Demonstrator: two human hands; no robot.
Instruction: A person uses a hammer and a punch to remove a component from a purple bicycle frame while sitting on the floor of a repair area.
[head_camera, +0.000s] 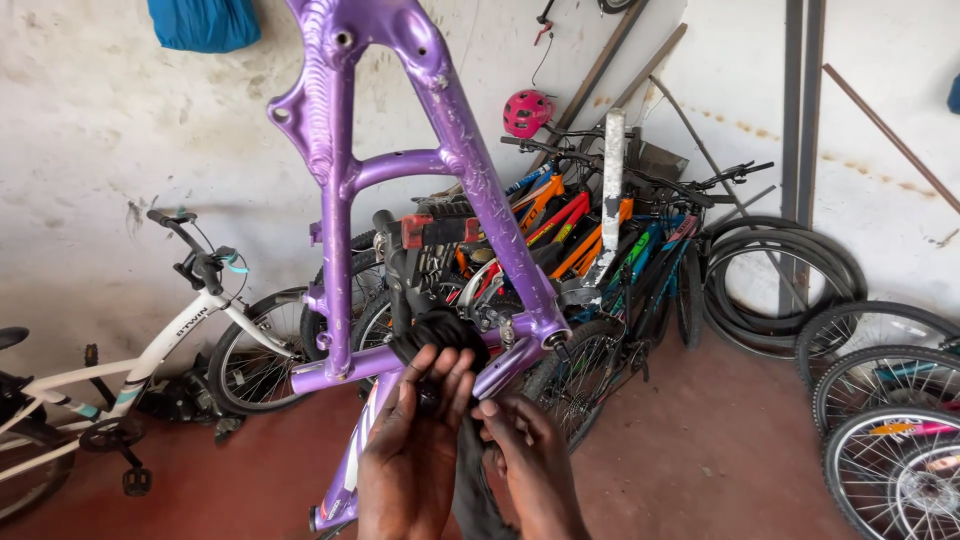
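Purple metal fills the middle of the head view: a bare bike frame (440, 150), scuffed and chipped along its tubes, stands upended with its rear stays reaching up past the top edge. Both hands work at its near, lower end. The left hand (415, 450) has its fingers curled up around a black rubber part (440, 335) (a strip of tyre or tube, as far as can be told) that sits bunched against the frame where the tubes meet, and it grips that rubber. The right hand (530, 460) is just beside it, thumb and fingers pinched on the same black strip where it hangs down between the two hands.

Far behind the frame, a cluster of bikes (590, 240) in orange, blue and black leans against the stained white wall (100, 130). A pink helmet (527, 112) hangs above them. To the left a white bike (130, 370) stands side on, its handlebar near the frame's left tube but apart from it. To the right, black tyres (770, 280) lean on the wall, and nearer, at the right edge, several spoked wheels (890, 400) overlap one another. A blue cloth (205, 22) hangs at the top left. Long metal bars (800, 120) stand propped in the far right corner. Everything rests on a red floor (720, 460).
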